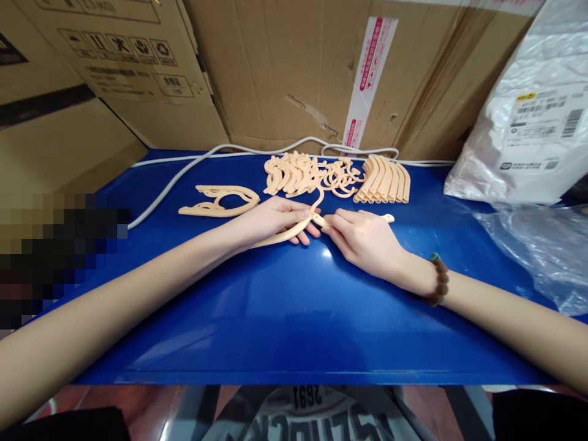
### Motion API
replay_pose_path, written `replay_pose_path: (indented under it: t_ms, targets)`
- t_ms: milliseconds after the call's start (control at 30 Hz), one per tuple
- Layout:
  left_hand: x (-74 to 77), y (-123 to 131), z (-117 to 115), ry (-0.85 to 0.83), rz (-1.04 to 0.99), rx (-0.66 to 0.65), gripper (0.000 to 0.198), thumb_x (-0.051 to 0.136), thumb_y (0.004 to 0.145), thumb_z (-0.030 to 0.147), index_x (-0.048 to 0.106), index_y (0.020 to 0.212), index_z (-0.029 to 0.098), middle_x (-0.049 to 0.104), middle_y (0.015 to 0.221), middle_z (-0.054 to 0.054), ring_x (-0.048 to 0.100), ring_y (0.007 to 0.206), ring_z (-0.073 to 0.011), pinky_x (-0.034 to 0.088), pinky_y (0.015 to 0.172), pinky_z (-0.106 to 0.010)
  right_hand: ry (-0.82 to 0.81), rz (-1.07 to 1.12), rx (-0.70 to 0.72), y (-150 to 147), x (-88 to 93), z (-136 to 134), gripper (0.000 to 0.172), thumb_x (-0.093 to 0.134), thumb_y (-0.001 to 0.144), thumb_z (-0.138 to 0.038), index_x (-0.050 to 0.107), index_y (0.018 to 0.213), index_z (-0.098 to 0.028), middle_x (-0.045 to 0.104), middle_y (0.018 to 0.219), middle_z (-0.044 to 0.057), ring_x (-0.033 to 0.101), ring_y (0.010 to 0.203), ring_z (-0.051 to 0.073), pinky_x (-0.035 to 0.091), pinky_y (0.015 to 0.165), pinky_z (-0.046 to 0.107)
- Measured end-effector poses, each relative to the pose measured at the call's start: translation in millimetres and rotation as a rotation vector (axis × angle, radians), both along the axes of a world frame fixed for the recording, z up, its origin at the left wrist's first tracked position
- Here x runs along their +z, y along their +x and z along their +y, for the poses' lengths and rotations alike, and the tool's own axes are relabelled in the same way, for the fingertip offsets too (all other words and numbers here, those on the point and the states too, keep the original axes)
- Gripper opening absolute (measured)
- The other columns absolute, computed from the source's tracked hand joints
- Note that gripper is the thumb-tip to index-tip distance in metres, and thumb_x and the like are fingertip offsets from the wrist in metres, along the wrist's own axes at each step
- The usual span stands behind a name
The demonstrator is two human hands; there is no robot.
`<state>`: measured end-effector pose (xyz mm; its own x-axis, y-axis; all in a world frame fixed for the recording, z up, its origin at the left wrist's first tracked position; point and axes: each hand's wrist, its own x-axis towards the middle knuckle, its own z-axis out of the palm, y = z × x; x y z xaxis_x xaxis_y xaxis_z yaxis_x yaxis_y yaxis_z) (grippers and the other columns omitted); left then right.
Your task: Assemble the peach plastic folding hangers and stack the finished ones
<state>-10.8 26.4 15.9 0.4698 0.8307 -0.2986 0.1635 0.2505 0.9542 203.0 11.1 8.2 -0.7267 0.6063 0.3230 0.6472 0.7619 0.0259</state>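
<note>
Above the blue table, my left hand (275,215) is closed around a beige plastic folding hanger (290,234), thumb on top near its centre joint. A curved hook (320,197) rises from that joint. My right hand (365,234) pinches a second beige arm of the hanger close to the joint. This arm's tip (389,218) pokes out beyond the knuckles; my palm covers most of its length. To the left lies a folded hanger (209,212) on the table. Behind my hands are piled short curved pieces (291,174), loose hooks (340,177) and a row of longer curved arms (386,180).
Cardboard boxes (285,73) line the back and left. A white cable (184,168) runs along the table's rear. At the right stand a white shipping bag (496,141) and crumpled clear plastic (546,251). The blue table's (294,331) front edge is near my body.
</note>
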Motion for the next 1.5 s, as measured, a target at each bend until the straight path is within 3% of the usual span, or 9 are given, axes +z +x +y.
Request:
replay_pose_path:
  t_ms: [267,467,600,733,933,1133,1267,1367,1500]
  targets:
    - [0.0,1.5,-2.6,0.093,0.022,-0.051,0.025,0.054,0.094,0.026,0.068,0.109,0.011,0.075,0.088,-0.008,0.069,0.065,-0.0119,0.056,0.067,-0.025,-0.019,-0.006,0.0,0.3,0.6,-0.7,0.032,0.034,0.101,-0.026,0.061,0.091,-0.014,0.058,0.078,0.004,0.049,0.062,0.013,0.033,0.061,0.027]
    - [-3.4,2.9,-3.5,0.233,0.088,-0.102,0.029,0.047,0.095,0.032,0.066,0.101,0.011,0.074,0.086,-0.007,0.067,0.062,-0.0117,0.053,0.061,-0.023,-0.065,0.025,-0.006,-0.7,0.1,0.5,0.035,0.032,0.102,-0.03,0.062,0.093,-0.014,0.059,0.079,0.004,0.051,0.065,0.014,0.034,0.062,0.027]
    - [0.8,7.1,-14.2,0.517,0.33,-0.089,0.033,0.042,0.096,0.038,0.063,0.092,0.013,0.07,0.079,-0.004,0.062,0.055,-0.0107,0.046,0.054,-0.022,-0.13,0.081,-0.01,-0.5,2.6,0.3,0.035,0.034,0.102,-0.032,0.062,0.092,-0.014,0.062,0.082,0.005,0.053,0.069,0.014,0.035,0.065,0.027]
    - [4.2,10.0,-27.9,0.835,0.74,-0.125,0.029,0.052,0.092,0.041,0.062,0.106,0.018,0.07,0.081,-0.002,0.065,0.065,-0.0175,0.04,0.055,-0.025,-0.114,0.136,0.005,0.6,4.9,-1.8,0.028,0.042,0.098,-0.03,0.063,0.09,-0.015,0.064,0.081,0.004,0.054,0.07,0.015,0.034,0.066,0.028]
    - [0.7,15.6,-39.6,1.06,0.996,-0.153,0.035,0.038,0.1,0.046,0.062,0.099,0.02,0.072,0.084,-0.003,0.068,0.071,-0.0231,0.033,0.055,-0.028,0.028,0.103,0.02,0.9,6.6,-2.6,0.036,0.036,0.099,-0.029,0.059,0.075,-0.017,0.061,0.073,0.003,0.05,0.07,0.015,0.032,0.07,0.032]
    - [-1.6,15.0,-36.6,1.201,1.102,-0.059,0.038,0.036,0.1,0.047,0.061,0.104,0.019,0.072,0.075,-0.004,0.067,0.06,-0.0221,0.024,0.049,-0.026,0.225,0.2,-0.046,0.2,8.2,-3.7,0.025,0.044,0.096,-0.031,0.059,0.081,-0.018,0.064,0.085,0.005,0.05,0.084,0.02,0.034,0.085,0.038]
    - [-0.5,14.2,-36.5,1.215,1.126,-0.02,0.038,0.038,0.1,0.048,0.062,0.099,0.018,0.071,0.072,-0.005,0.066,0.058,-0.0209,0.022,0.048,-0.025,0.291,0.294,-0.066,1.1,9.5,-5.6,0.014,0.051,0.093,-0.029,0.06,0.088,-0.019,0.063,0.101,0.008,0.051,0.098,0.023,0.035,0.087,0.039]
    - [0.7,14.0,-37.7,1.199,1.141,0.01,0.041,0.037,0.099,0.051,0.062,0.098,0.018,0.07,0.069,-0.005,0.066,0.057,-0.0207,0.023,0.048,-0.025,0.267,0.306,-0.086,2.2,11.1,-6.6,0.013,0.05,0.093,-0.03,0.058,0.091,-0.021,0.063,0.097,0.007,0.053,0.093,0.023,0.035,0.083,0.039]
    - [0.6,13.0,-37.1,1.216,1.167,0.056,0.043,0.035,0.099,0.051,0.063,0.097,0.018,0.069,0.064,-0.005,0.065,0.056,-0.0204,0.029,0.052,-0.026,0.102,0.315,-0.068,3.2,11.7,-4.7,0.016,0.046,0.096,-0.032,0.056,0.097,-0.02,0.061,0.077,0.002,0.055,0.079,0.019,0.034,0.078,0.036]
